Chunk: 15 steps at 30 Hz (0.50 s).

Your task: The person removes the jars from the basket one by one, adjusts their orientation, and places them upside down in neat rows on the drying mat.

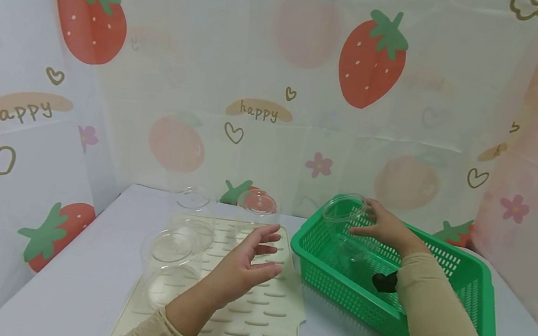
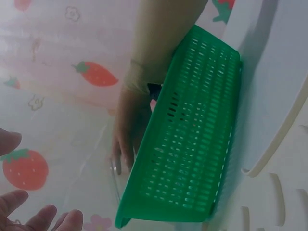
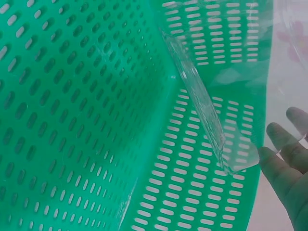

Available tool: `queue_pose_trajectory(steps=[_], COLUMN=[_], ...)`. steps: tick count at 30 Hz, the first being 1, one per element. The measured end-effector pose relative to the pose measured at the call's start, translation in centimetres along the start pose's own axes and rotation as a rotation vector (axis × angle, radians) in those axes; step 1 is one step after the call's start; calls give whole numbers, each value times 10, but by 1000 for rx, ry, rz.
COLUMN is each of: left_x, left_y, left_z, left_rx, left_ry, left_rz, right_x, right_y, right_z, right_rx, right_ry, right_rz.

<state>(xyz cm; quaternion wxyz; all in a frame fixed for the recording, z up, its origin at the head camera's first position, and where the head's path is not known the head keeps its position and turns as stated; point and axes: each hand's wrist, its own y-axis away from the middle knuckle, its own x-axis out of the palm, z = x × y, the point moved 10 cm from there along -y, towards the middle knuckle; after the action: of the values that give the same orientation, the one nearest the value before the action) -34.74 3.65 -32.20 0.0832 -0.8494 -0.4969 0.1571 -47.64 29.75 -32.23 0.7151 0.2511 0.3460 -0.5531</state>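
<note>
Clear cup [image 1: 345, 216], tilted, sits at the green basket's [image 1: 470, 277] far-left corner, gripped by the right hand [image 1: 384, 227]. Left hand [image 1: 245, 262] hovers with fingers spread and relaxed over the ribbed mat [image 1: 268, 323], near three clear cups [image 1: 175, 247] on the worktop [image 1: 78, 279].

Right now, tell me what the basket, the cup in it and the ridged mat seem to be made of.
Green basket: moulded plastic, slightly glossy, slotted walls. Clear cup, gripped by the right hand: see-through and shiny, probably thin plastic, possibly glass. Cream mat: matte with raised ridges, likely silicone or rubber.
</note>
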Motion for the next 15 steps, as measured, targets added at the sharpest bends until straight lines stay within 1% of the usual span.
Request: queue_pose_trajectory(steps=[8, 15], left_x=[-1, -2], left_y=[0, 0], left_z=[0, 1], left_rx=[-5, -6], left_ry=[-8, -12], left_rz=[-1, -8], right_x=[-1, -1], right_y=[-1, 1], right_z=[7, 8], right_rx=[-47, -43], right_ry=[10, 17], right_rz=[-7, -14])
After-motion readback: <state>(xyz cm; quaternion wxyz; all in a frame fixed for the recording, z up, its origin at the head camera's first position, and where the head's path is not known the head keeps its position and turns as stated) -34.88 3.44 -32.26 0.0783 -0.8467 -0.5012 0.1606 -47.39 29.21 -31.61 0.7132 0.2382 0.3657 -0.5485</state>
